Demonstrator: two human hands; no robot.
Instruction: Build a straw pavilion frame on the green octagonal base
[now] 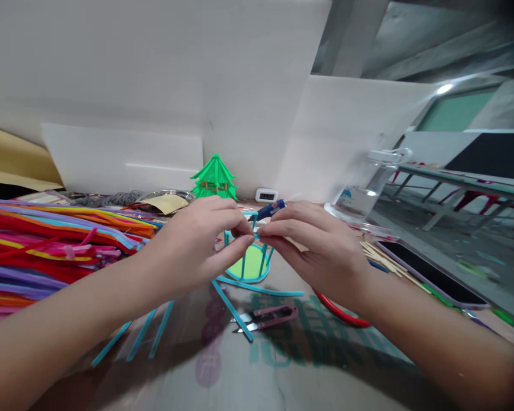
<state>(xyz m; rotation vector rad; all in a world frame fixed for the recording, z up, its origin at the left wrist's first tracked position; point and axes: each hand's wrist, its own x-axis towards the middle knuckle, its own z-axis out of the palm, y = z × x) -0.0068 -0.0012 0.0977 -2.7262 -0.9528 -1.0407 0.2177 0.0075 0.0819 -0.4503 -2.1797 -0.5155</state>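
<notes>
My left hand (201,240) and my right hand (317,248) meet over a small basket-like frame of blue pipe cleaners (249,260) with a light green disc as its floor. Both pinch the frame's top rim between thumb and fingertips, where the fingertips almost touch. Loose blue pipe cleaner pieces (233,311) lie on the table in front of the frame and to the left. Small pink thread snips (268,317) lie just below my hands.
A big heap of coloured pipe cleaners (47,240) fills the left. A green paper tree (215,178) stands at the back by a small white clock (266,195). At right lie a phone (430,274), wooden sticks (379,256), a red loop (340,314) and a clear container (360,197).
</notes>
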